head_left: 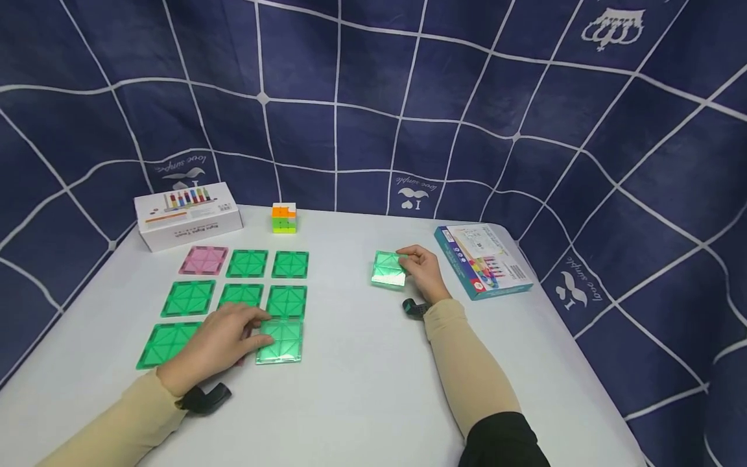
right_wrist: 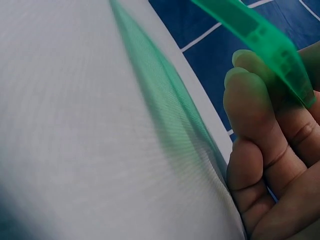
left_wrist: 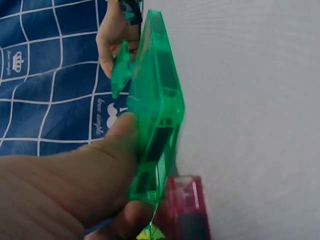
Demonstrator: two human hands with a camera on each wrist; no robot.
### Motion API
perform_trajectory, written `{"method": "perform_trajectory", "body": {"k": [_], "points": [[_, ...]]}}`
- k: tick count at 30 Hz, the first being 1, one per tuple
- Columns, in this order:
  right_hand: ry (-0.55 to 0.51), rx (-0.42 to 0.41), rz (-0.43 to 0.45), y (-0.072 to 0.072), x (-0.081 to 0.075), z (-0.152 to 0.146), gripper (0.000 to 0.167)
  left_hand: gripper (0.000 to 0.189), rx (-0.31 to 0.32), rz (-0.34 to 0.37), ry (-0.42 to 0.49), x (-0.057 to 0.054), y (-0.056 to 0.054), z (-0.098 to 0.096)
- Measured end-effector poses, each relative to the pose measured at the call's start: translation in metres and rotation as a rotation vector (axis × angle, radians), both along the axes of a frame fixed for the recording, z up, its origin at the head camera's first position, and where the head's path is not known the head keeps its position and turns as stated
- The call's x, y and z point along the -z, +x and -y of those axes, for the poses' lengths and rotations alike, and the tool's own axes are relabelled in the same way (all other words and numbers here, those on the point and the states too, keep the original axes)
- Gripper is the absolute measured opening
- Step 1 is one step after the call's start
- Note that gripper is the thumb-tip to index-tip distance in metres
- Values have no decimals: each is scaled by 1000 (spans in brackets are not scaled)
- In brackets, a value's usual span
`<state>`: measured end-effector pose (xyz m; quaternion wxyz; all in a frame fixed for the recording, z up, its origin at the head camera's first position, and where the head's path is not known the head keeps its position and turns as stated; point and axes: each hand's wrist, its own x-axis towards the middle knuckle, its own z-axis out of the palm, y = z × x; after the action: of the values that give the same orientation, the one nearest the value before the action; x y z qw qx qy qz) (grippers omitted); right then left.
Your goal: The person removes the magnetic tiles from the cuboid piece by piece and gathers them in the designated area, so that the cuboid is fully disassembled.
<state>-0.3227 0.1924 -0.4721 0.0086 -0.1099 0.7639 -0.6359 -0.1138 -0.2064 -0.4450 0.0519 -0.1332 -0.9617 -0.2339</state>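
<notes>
My left hand (head_left: 222,334) pinches a green see-through magnetic tile (head_left: 286,342) at the lower right of a grid of tiles. In the left wrist view the thumb (left_wrist: 120,135) lies along that tile, and a pink tile edge (left_wrist: 187,205) shows close below it. To the right, my right hand (head_left: 425,271) holds another green magnetic tile (head_left: 385,269) by its right side. The right wrist view shows this tile (right_wrist: 260,37) lifted off the table. A pink tile (head_left: 203,261) and several green tiles (head_left: 247,263) lie in rows; the left hand partly covers the lower ones.
At the back left stands a white box (head_left: 189,217), with a small puzzle cube (head_left: 284,218) to its right. A flat blue-and-white box (head_left: 484,259) lies beyond the right hand. The white table (head_left: 350,402) meets a dark blue checked curtain (head_left: 373,84) behind and at the sides.
</notes>
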Motion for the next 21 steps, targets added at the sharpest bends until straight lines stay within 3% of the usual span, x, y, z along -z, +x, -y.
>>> {"method": "perform_trajectory", "body": {"k": [6, 9, 12, 14, 18, 21], "points": [[-15, -10, 14, 4, -3, 3, 21, 38, 7, -28, -33, 4, 0, 3], [-22, -120, 35, 8, -10, 11, 20, 37, 13, -31, -27, 6, -1, 3], [8, -362, 75, 25, -26, 35, 17, 37, 5, -39, -16, 7, 0, 3], [37, -579, 105, 46, -40, 60, 15, 34, -17, -82, 8, 7, 1, 4], [120, -967, 167, 108, -59, 115, 13, 18, -100, -241, 95, 2, 1, 8], [234, -1129, 209, 148, -61, 143, 15, 13, -142, -295, 163, -2, 0, 10]]}}
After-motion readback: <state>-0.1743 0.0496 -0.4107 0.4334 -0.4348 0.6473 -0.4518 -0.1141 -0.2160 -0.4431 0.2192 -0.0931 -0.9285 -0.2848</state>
